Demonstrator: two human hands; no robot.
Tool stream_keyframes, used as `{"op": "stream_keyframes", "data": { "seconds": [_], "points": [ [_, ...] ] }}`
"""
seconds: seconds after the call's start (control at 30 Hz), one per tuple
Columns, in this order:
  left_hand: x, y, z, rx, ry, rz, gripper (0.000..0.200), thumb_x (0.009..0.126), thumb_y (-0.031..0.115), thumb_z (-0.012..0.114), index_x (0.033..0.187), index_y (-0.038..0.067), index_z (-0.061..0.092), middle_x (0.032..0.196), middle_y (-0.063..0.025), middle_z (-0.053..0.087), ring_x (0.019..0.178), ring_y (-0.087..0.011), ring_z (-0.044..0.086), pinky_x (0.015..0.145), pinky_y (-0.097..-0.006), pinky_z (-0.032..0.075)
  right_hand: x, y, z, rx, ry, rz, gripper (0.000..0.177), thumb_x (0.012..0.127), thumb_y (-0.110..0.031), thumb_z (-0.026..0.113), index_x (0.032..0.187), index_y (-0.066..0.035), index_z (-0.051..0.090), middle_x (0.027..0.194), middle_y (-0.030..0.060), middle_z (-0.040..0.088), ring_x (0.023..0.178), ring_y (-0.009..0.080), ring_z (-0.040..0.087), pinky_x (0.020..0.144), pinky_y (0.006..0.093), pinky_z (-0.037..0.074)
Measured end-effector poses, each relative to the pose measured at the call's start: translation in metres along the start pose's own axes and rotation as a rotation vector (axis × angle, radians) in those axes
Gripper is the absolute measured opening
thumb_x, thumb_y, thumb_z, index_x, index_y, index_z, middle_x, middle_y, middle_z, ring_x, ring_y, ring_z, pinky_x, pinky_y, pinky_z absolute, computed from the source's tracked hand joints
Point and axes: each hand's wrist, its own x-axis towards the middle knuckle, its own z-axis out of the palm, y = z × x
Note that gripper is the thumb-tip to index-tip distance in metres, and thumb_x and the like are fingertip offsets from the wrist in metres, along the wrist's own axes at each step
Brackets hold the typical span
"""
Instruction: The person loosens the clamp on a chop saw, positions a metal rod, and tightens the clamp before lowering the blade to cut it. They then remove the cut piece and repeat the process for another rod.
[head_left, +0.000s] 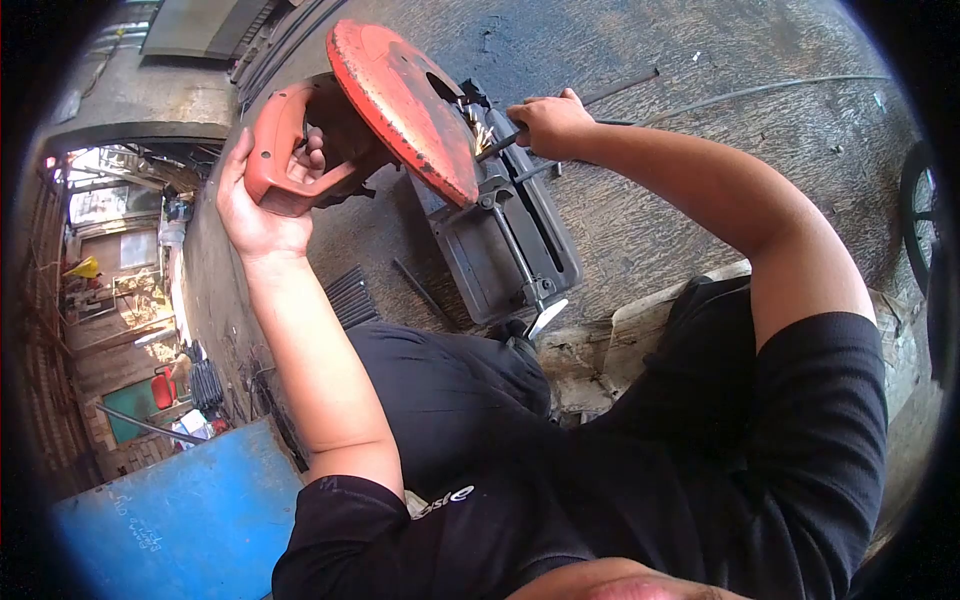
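My left hand (pixel 262 212) is wrapped round the red handle (pixel 278 135) of a cut-off saw. Its round, worn red blade guard (pixel 395 95) tilts over the grey metal base (pixel 472 255). Bright yellow sparks (pixel 482 130) show at the guard's edge, while the blade is mostly hidden. On the far side of the base, my right hand (pixel 553 125) is closed on a dark metal rod (pixel 497 148), one end of which runs in under the guard. The rod's other end (pixel 630 85) sticks out beyond my hand.
A clamp screw (pixel 512 235) with a crank (pixel 547 316) lies along the base. Several short rods (pixel 350 297) and a single rod (pixel 424 291) are on the floor. A long thin rod (pixel 760 105) extends right. A blue panel (pixel 190 510) stands at lower left.
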Motion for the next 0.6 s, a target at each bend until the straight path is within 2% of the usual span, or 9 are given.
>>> {"op": "stream_keyframes", "data": {
  "seconds": [0.37,0.6],
  "points": [
    [-0.0027,-0.0006,0.0055,0.022,0.001,0.020,0.053,0.092,0.035,0.050,0.122,-0.008,0.049,0.105,-0.0193,0.058,0.095,-0.0304,0.059,0.084,-0.0390,0.048,0.0009,0.0011,0.0029,0.007,0.015,0.003,0.035,0.085,-0.030,0.062,0.118,-0.019,0.059,0.112,0.0052,0.064,0.111,0.0239,0.058,0.099,0.0548,0.032],
    [0.0003,-0.0001,-0.0004,0.017,0.005,0.003,0.051,0.091,0.035,0.051,0.113,-0.010,0.051,0.105,-0.0198,0.058,0.095,-0.0308,0.059,0.084,-0.0393,0.048,-0.0011,-0.0004,-0.0023,0.010,-0.026,0.000,0.038,0.086,-0.031,0.061,0.122,-0.019,0.058,0.113,0.0056,0.064,0.111,0.0237,0.058,0.097,0.0538,0.033]
  ]
}}
